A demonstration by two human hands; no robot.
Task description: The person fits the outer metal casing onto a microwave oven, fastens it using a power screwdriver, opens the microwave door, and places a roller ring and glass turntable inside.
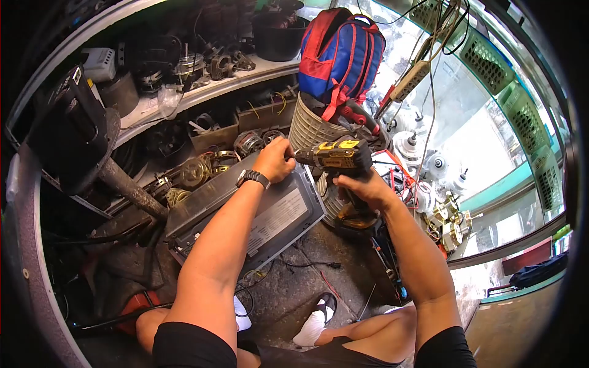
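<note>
My right hand (368, 187) is wrapped around the grip of a yellow and black cordless drill (337, 154), which lies level and points left. Close to the drill's front end, my left hand (276, 161) is closed, its fingertips pinched by the chuck. What they hold there is too small to make out. A watch (253, 178) is on my left wrist. Under my left hand and forearm a grey metal-cased appliance (279, 218) rests at a tilt on the floor, a printed label on its face.
Behind the appliance stands a ribbed beige bin (310, 127) with a blue and red backpack (343, 55) on top. Motor parts crowd the shelf (208, 86) at left. A toolbox (389, 270) sits right of my knees; a black cord (313, 264) crosses the floor.
</note>
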